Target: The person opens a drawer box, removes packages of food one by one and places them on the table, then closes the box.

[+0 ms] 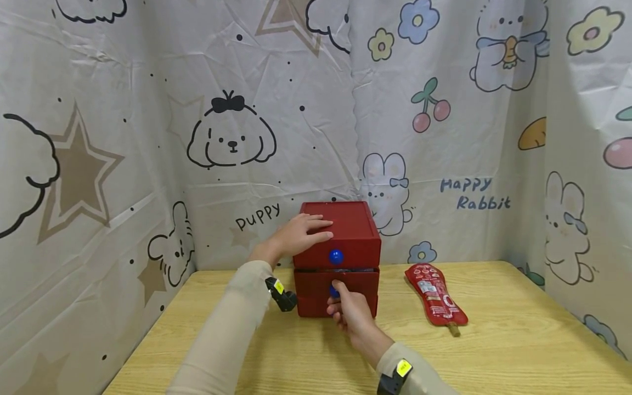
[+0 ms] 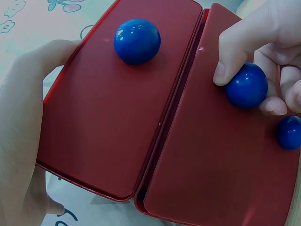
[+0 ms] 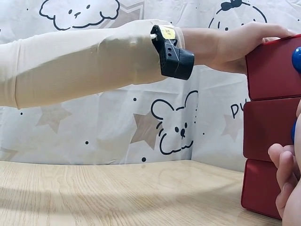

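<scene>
A small red drawer cabinet (image 1: 348,219) stands on the table, three drawers high, with round blue knobs on the fronts. My left hand (image 1: 298,236) rests on the cabinet's top at its left edge, fingers extended. Lower down, my right hand (image 1: 353,310) pinches the middle drawer's knob (image 2: 247,89), thumb above and fingers beneath. The middle drawer (image 1: 313,288) stands slightly out, with a narrow dark gap along its upper edge. Above it is the top drawer's knob (image 1: 336,256); the bottom drawer's knob (image 2: 289,133) shows in the left wrist view, while my right hand hides it in the head view.
A red printed packet (image 1: 434,296) with a short brownish stub at its near end lies on the wooden table (image 1: 533,329), right of the cabinet. Patterned curtains (image 1: 296,137) hang behind and at both sides. Each wrist carries a black camera (image 3: 175,56).
</scene>
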The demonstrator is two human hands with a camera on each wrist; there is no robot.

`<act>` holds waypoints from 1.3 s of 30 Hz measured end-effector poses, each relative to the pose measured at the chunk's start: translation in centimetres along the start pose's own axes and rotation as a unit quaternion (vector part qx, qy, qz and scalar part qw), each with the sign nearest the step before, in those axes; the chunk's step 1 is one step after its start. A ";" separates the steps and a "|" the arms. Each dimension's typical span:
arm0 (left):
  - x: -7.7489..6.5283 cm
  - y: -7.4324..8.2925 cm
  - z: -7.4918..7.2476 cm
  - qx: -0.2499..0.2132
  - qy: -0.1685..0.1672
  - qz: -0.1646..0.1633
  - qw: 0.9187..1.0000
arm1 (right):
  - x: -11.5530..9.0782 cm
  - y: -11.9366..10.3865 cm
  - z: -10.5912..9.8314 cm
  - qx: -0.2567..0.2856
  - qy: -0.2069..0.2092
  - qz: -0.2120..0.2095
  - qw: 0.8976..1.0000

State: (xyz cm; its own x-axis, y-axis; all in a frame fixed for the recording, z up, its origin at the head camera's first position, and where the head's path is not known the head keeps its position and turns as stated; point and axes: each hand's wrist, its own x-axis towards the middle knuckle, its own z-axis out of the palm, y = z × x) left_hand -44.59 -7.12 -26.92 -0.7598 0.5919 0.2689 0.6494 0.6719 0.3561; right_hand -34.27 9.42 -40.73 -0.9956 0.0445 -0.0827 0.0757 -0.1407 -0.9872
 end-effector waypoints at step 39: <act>0.0 -0.3 0.1 -0.007 0.001 -0.004 1.000 | -1.0 0.3 0.2 -0.007 -0.002 -0.023 1.000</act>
State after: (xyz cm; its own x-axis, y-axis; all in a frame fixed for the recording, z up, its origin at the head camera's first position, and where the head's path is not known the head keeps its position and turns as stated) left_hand -44.72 -7.27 -27.12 -0.7644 0.5867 0.2674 0.6436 0.6700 0.3698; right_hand -33.23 9.15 -40.91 -0.9983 0.0458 -0.0368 0.0308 -0.1238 -0.9918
